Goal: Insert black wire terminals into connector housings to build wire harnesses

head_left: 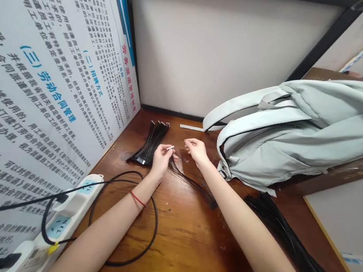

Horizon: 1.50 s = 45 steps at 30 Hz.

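My left hand (161,161) pinches a small white tube-like piece (170,148) between thumb and fingers. Thin black wires (191,184) fan out from just below that hand and run to the lower right across the desk. My right hand (195,151) is close beside it, with curled fingertips a short gap from the white piece. Whether those fingers hold a fine wire is too small to tell. A flat bundle of black cables (150,145) lies just beyond my left hand. A large hank of black wires (302,254) lies under my right forearm's side, at the lower right.
The wooden desk (179,251) holds a white power strip (64,214) with plugged-in black cords and a looped black cable (151,234). A pale grey-green backpack (302,129) leans at the right. A printed notice board (44,60) stands along the left, and a white strip (192,127) lies by the back wall.
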Motion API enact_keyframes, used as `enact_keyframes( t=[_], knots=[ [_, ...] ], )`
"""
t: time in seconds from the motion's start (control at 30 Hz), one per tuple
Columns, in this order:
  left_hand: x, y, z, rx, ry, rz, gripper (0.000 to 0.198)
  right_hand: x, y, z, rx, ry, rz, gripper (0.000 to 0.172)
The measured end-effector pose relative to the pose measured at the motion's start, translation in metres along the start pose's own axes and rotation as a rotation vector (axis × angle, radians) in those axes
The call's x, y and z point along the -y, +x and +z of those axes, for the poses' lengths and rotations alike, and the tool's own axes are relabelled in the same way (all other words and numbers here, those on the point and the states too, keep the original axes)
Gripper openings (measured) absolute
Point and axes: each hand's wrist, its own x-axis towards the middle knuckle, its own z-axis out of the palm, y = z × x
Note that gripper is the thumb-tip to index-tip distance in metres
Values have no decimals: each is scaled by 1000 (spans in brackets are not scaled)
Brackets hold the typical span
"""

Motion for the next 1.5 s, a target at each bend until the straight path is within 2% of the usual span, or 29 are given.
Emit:
enact_keyframes(
  t=[0.17,0.3,0.77,1.17,1.5],
  knots=[
    [5,2,-2,-44,43,101,17,-8,-22,8,93,179,-62,13],
    [5,0,-3,-38,81,170,18,-20,-38,12,109,211,-125,24],
    [1,-4,-2,-17,47,76,30,-28,-40,13,69,218,-113,31],
    [-3,-7,-1,11,89,57,25,-27,-40,13,57,247,-118,24],
    [-4,-8,-1,49,134,66,24,-27,-40,11,75,331,-75,25]
  ],
)
